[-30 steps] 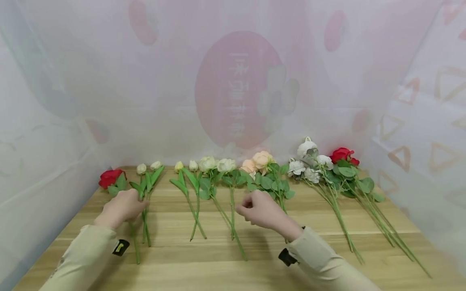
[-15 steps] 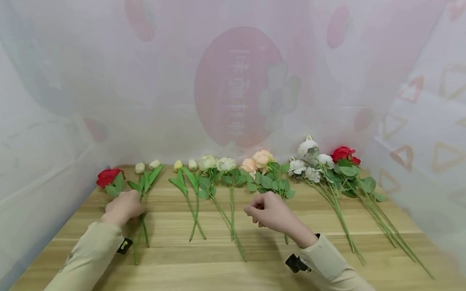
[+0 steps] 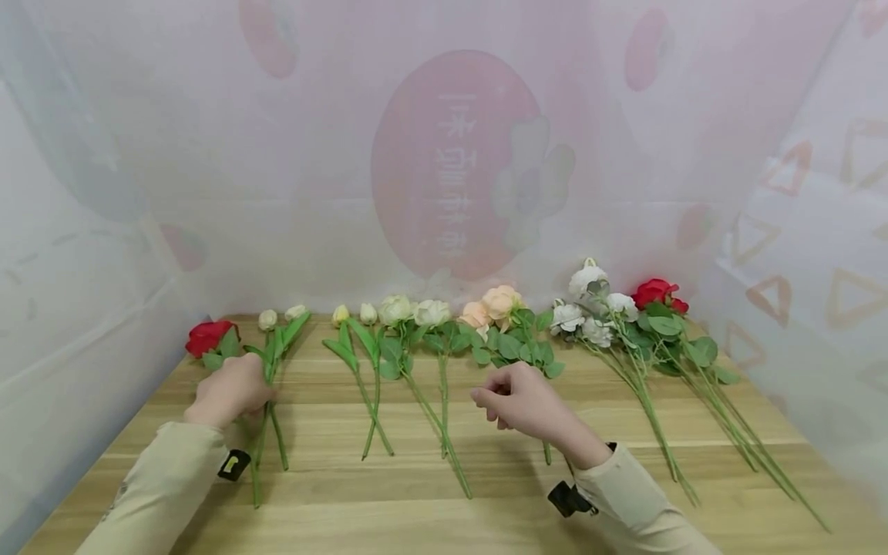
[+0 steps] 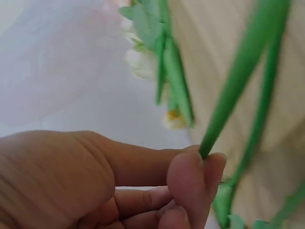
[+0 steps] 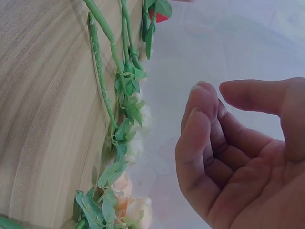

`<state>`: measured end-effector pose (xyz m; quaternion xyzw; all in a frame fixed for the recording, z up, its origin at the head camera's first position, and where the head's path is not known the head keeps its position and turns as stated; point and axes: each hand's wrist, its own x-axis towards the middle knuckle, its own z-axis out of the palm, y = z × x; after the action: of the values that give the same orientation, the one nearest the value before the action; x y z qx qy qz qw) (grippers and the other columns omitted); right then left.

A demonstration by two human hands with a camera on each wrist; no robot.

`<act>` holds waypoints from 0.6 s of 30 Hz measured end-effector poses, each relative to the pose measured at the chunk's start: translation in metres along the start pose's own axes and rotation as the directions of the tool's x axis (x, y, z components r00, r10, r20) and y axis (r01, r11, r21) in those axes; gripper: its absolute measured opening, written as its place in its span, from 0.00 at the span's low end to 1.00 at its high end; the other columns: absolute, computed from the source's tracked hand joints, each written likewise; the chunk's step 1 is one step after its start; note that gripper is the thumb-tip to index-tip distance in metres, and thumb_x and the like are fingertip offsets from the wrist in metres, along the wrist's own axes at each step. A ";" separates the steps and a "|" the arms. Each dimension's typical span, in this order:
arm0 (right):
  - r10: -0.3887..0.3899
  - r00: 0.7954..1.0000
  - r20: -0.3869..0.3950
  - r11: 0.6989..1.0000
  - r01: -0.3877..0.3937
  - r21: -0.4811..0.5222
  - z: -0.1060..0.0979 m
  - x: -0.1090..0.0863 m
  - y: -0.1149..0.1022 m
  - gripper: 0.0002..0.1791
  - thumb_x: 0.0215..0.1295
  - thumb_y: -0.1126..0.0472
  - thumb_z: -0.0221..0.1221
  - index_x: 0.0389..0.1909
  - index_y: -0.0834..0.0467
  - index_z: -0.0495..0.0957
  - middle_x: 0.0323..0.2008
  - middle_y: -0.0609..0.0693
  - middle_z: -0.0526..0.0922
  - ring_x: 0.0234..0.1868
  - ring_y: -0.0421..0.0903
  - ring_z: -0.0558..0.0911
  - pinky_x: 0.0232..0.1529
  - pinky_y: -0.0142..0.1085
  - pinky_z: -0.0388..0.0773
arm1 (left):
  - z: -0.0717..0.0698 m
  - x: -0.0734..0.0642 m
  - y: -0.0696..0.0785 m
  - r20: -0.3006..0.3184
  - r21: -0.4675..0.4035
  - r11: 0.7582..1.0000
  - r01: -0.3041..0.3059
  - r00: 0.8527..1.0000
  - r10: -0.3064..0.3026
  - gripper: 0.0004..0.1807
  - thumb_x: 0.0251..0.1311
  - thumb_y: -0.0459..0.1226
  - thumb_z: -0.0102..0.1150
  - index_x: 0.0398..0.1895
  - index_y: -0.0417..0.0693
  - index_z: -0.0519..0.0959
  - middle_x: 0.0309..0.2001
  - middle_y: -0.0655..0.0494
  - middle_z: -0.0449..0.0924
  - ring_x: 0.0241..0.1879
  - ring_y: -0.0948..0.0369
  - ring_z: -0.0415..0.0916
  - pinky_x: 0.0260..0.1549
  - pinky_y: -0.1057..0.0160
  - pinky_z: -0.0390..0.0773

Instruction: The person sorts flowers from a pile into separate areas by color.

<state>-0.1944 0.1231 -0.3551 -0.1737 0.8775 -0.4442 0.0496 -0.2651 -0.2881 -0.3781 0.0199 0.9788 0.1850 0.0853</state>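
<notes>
My left hand (image 3: pixel 234 388) is over the stems at the left of the table. In the left wrist view its thumb and fingertips pinch a smooth green tulip stem (image 4: pixel 233 88). Just beyond that hand lie two white tulip heads (image 3: pixel 267 320) with long leaves, beside a red rose (image 3: pixel 211 338). My right hand (image 3: pixel 530 405) hovers in front of the peach roses (image 3: pixel 501 303). Its fingers are loosely curled and hold nothing; the right wrist view shows a gap between thumb (image 5: pixel 250 95) and fingers. The left hand hides part of the stems under it.
In a row along the back lie a yellow tulip (image 3: pixel 340 315), a white tulip (image 3: pixel 368 314), cream roses (image 3: pixel 396 310), white flowers (image 3: pixel 566 317) and red roses (image 3: pixel 655 293). Their stems reach forward over the wooden table (image 3: pixel 347 509). A printed cloth (image 3: pixel 312 193) stands behind.
My right hand has shifted slightly right, away from the cream rose stems. The left hand has stayed near the tulips; the stem ends under it have moved a little and now overlap differently.
</notes>
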 end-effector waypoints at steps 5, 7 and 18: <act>0.003 1.000 0.002 1.000 -0.004 0.031 -0.001 0.000 -0.002 0.13 0.70 0.57 0.60 0.25 0.57 0.82 0.19 0.51 0.78 0.21 0.56 0.79 0.25 0.47 0.78 | -0.011 -0.009 0.009 -0.039 -0.037 0.996 -0.083 0.996 0.082 0.19 0.63 0.36 0.58 0.13 0.46 0.71 0.16 0.55 0.78 0.18 0.60 0.69 0.18 0.58 0.66; 0.004 1.000 0.003 0.999 -0.004 0.044 -0.001 0.000 -0.001 0.13 0.70 0.57 0.60 0.26 0.58 0.82 0.19 0.51 0.78 0.21 0.54 0.79 0.25 0.48 0.79 | -0.015 -0.014 0.015 -0.066 -0.055 0.990 -0.128 0.990 0.124 0.23 0.64 0.36 0.58 0.09 0.48 0.69 0.15 0.56 0.77 0.16 0.62 0.66 0.16 0.61 0.63; 0.021 1.000 0.019 0.990 -0.023 0.141 0.002 -0.001 -0.002 0.10 0.70 0.58 0.60 0.31 0.59 0.83 0.23 0.53 0.79 0.27 0.61 0.80 0.29 0.51 0.80 | -0.019 -0.041 0.055 -0.191 -0.140 0.925 -0.352 0.927 0.324 0.20 0.69 0.38 0.57 0.15 0.48 0.75 0.15 0.58 0.76 0.13 0.62 0.64 0.19 0.61 0.63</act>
<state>-0.1922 0.1205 -0.3550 -0.1640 0.8453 -0.5030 0.0742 -0.2277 -0.2460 -0.3341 0.1660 0.9447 0.2816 -0.0275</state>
